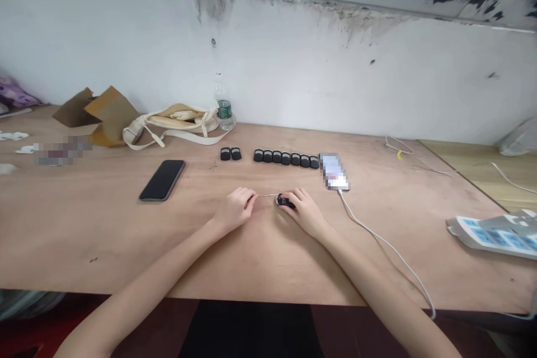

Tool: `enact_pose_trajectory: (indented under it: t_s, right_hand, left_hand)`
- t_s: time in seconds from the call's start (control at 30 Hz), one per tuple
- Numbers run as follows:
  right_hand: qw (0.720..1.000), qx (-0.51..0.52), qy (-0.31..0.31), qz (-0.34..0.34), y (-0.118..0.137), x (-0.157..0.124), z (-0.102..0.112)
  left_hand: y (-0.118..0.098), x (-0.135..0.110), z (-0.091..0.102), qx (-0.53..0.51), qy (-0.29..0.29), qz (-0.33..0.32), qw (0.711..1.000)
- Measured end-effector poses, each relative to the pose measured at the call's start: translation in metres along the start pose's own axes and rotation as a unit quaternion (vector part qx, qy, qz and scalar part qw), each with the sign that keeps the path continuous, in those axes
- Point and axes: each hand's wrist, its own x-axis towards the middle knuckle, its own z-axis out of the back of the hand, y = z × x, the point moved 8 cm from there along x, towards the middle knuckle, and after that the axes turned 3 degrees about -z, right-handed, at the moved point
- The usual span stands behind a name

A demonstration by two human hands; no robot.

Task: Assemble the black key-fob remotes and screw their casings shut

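My right hand [305, 210] is closed around a small black rounded device [285, 201] with a light edge, held low over the table [260, 257]. From its left end a thin pale strand [267, 196] runs straight across to my left hand [237, 208], whose fingers are pinched on the other end. Whether the strand is a cord or a thin rod I cannot tell. Behind my hands lies a row of several similar black devices [286, 158], each with a grey band. Two more black devices [230, 154] lie left of that row.
A dark phone [162, 180] lies to the left. Another phone [334, 171] with a white cable [377, 236] is at the right. Toward the wall are a bottle [225, 110], a cream bag [180, 117] and a paper bag [103, 117]. A power strip [474, 233] lies far right.
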Motion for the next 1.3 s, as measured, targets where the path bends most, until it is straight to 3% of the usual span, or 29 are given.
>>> enact_pose_trajectory:
  t_s: [0.4,0.5,0.67,0.77,0.93,1.17,1.3]
  right_hand:
    - [0.999,0.015,-0.004,-0.034,-0.005,0.001,0.001]
    - [0.999,0.021,0.003,-0.043,-0.005,0.001,0.001]
    - [0.998,0.032,0.004,-0.056,-0.006,0.002,0.002]
    - [0.998,0.041,-0.003,-0.056,-0.006,0.002,0.003]
    - [0.997,0.056,-0.007,-0.057,-0.005,0.001,0.005]
    - [0.997,0.063,-0.023,-0.046,-0.004,-0.001,0.006]
    - [0.996,0.068,-0.019,-0.049,-0.004,0.001,0.005]
  left_hand:
    - [-0.006,0.0,0.003,0.02,-0.012,-0.044,0.999]
    - [0.003,0.001,0.011,-0.077,-0.051,0.015,0.996]
    - [0.019,-0.002,0.029,-0.229,-0.124,0.162,0.952]
    - [0.017,-0.001,0.044,-0.257,-0.158,0.184,0.935]
    - [0.008,0.015,0.056,-0.316,-0.18,0.159,0.918]
    - [-0.008,0.048,0.044,-0.347,-0.169,0.107,0.916]
    - [-0.01,0.046,0.024,-0.399,-0.171,0.13,0.891]
